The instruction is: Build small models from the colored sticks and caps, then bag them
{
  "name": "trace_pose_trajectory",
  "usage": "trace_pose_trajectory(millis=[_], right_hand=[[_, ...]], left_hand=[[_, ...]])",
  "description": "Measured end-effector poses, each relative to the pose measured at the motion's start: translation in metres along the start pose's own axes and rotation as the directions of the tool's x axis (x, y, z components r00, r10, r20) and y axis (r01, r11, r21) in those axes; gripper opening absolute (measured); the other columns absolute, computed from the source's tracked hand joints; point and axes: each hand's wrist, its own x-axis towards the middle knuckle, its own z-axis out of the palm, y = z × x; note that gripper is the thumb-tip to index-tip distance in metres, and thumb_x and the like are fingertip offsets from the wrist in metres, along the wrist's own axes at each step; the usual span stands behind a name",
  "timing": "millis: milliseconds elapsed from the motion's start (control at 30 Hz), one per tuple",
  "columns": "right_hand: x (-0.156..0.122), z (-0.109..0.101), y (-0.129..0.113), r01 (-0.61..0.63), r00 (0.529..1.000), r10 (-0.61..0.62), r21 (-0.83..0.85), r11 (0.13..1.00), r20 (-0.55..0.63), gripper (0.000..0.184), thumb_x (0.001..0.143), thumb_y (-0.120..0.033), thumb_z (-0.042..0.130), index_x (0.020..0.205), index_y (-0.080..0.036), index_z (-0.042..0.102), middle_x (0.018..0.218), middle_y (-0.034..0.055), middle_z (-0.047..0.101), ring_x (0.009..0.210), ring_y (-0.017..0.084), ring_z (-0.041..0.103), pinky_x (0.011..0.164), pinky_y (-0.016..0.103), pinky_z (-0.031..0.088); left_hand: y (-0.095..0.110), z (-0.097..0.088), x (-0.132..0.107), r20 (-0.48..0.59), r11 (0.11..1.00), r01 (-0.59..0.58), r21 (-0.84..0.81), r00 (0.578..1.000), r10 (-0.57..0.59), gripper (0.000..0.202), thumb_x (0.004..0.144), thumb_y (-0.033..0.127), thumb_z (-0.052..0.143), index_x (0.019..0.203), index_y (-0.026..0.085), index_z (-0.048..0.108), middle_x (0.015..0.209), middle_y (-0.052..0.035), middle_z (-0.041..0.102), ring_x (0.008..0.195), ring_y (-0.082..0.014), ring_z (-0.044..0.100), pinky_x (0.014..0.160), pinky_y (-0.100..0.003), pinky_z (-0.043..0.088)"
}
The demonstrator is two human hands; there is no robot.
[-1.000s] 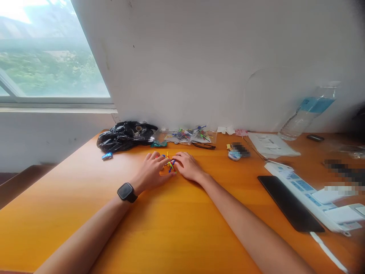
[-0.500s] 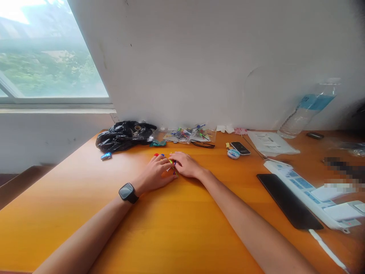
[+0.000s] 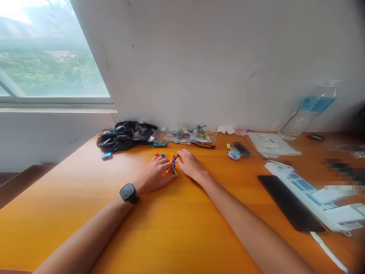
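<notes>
Several small coloured plastic pieces (image 3: 172,160) lie in a loose cluster between the two hands, closer to the person than the black plastic bag (image 3: 122,137) and to the right of it. The longest one that shows, a yellow stick (image 3: 172,157), has its long axis running roughly away from the person, toward the far side where the bag lies; blue, green and white bits cross it at slants. Both hands are about equally near: the left hand (image 3: 156,173) comes in from the bag's side of the cluster, while the right hand (image 3: 189,164) reaches it from the side away from the bag. The left thumb stands apart from the other fingers, with pieces showing in the gap, and its tip is at the cluster's near edge; whether it pinches anything cannot be told. The right fingers are bent, their tips at the cluster's edge and seemingly touching a dark bit there, but a firm grip cannot be made out. A red round piece (image 3: 157,155) and a blue round piece (image 3: 162,155) sit just beyond the left knuckles, nearer the bag than the rest.
</notes>
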Motion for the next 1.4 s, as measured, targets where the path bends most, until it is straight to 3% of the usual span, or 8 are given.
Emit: trace_pose_trajectory(millis=[200, 533, 833, 1000, 1133, 1233, 1333, 1400], right_hand=[[0.003, 0.008, -0.003, 0.108, 0.991, -0.123, 0.264, 0.958, 0.042, 0.031, 0.092, -0.001, 0.056, 0.115, -0.016, 0.071, 0.118, 0.0126, 0.072, 0.11, 0.024, 0.068, 0.101, 0.036, 0.052], [-0.007, -0.01, 0.004, 0.284, 0.945, -0.318, 0.301, 0.91, 0.07, 0.045, 0.08, -0.009, 0.068, 0.123, -0.02, 0.07, 0.127, 0.0103, 0.07, 0.122, 0.027, 0.063, 0.111, 0.041, 0.048], [-0.009, -0.002, 0.0, 0.274, 0.952, -0.295, 0.205, 0.94, 0.084, 0.047, 0.086, -0.029, 0.074, 0.132, -0.018, 0.068, 0.138, 0.0147, 0.066, 0.13, 0.031, 0.062, 0.113, 0.047, 0.049], [-0.008, 0.01, 0.006, 0.145, 0.979, -0.165, 0.157, 0.977, 0.123, 0.064, 0.092, -0.043, 0.07, 0.148, -0.013, 0.059, 0.157, 0.0218, 0.054, 0.148, 0.037, 0.049, 0.123, 0.054, 0.04], [-0.005, 0.013, 0.006, 0.111, 0.981, -0.142, 0.218, 0.97, 0.131, 0.06, 0.099, -0.043, 0.063, 0.15, -0.012, 0.057, 0.161, 0.0228, 0.049, 0.152, 0.035, 0.046, 0.125, 0.054, 0.038], [-0.004, 0.01, 0.002, 0.11, 0.991, -0.122, 0.208, 0.972, 0.048, 0.051, 0.096, -0.035, 0.069, 0.142, -0.015, 0.062, 0.155, 0.0215, 0.055, 0.148, 0.034, 0.05, 0.121, 0.051, 0.042], [-0.005, 0.005, -0.001, 0.088, 0.996, -0.083, 0.155, 0.984, -0.04, 0.028, 0.092, -0.025, 0.074, 0.118, -0.018, 0.071, 0.126, 0.0145, 0.069, 0.122, 0.029, 0.065, 0.106, 0.043, 0.052], [-0.005, 0.004, -0.002, 0.055, 0.998, -0.048, 0.148, 0.987, -0.05, 0.014, 0.092, -0.019, 0.072, 0.106, -0.019, 0.071, 0.109, 0.0097, 0.069, 0.101, 0.024, 0.067, 0.092, 0.037, 0.054]], left_hand=[[-0.002, 0.002, 0.0, 0.016, 0.998, 0.007, 0.068, 1.0, -0.008, 0.018, 0.1, 0.022, 0.057, 0.105, 0.025, 0.074, 0.099, -0.0053, 0.076, 0.095, -0.0236, 0.067, 0.097, -0.043, 0.043], [-0.006, -0.002, -0.003, -0.064, 0.977, 0.138, 0.16, 0.99, -0.129, 0.029, 0.103, 0.04, 0.061, 0.128, 0.03, 0.071, 0.093, -0.0048, 0.08, 0.103, -0.0296, 0.066, 0.092, -0.046, 0.038], [-0.002, -0.005, -0.003, -0.034, 0.986, 0.112, 0.12, 0.993, -0.109, 0.022, 0.101, 0.032, 0.059, 0.118, 0.029, 0.073, 0.095, -0.0036, 0.08, 0.101, -0.0272, 0.067, 0.091, -0.044, 0.038], [-0.006, -0.014, -0.005, 0.007, 0.994, 0.058, 0.09, 0.998, -0.059, 0.03, 0.093, 0.043, 0.068, 0.118, 0.028, 0.073, 0.097, -0.0047, 0.079, 0.101, -0.0288, 0.066, 0.091, -0.045, 0.039], [-0.011, -0.017, -0.006, 0.047, 0.998, 0.03, 0.054, 0.998, -0.033, 0.03, 0.091, 0.047, 0.073, 0.115, 0.029, 0.074, 0.101, -0.0043, 0.079, 0.105, -0.0294, 0.064, 0.093, -0.045, 0.041], [-0.016, -0.015, -0.007, 0.041, 0.998, 0.047, 0.039, 0.998, -0.049, 0.025, 0.093, 0.041, 0.071, 0.116, 0.03, 0.075, 0.106, -0.0042, 0.079, 0.108, -0.0293, 0.064, 0.095, -0.046, 0.043], [-0.022, -0.016, -0.008, -0.002, 0.998, 0.061, 0.009, 0.998, -0.061, 0.036, 0.093, 0.044, 0.072, 0.126, 0.029, 0.072, 0.115, -0.0063, 0.077, 0.109, -0.0296, 0.063, 0.097, -0.046, 0.046], [-0.029, -0.019, -0.01, -0.036, 0.996, 0.085, -0.017, 0.996, -0.085, 0.047, 0.093, 0.051, 0.072, 0.134, 0.028, 0.068, 0.124, -0.0083, 0.074, 0.113, -0.0301, 0.062, 0.1, -0.046, 0.048]])
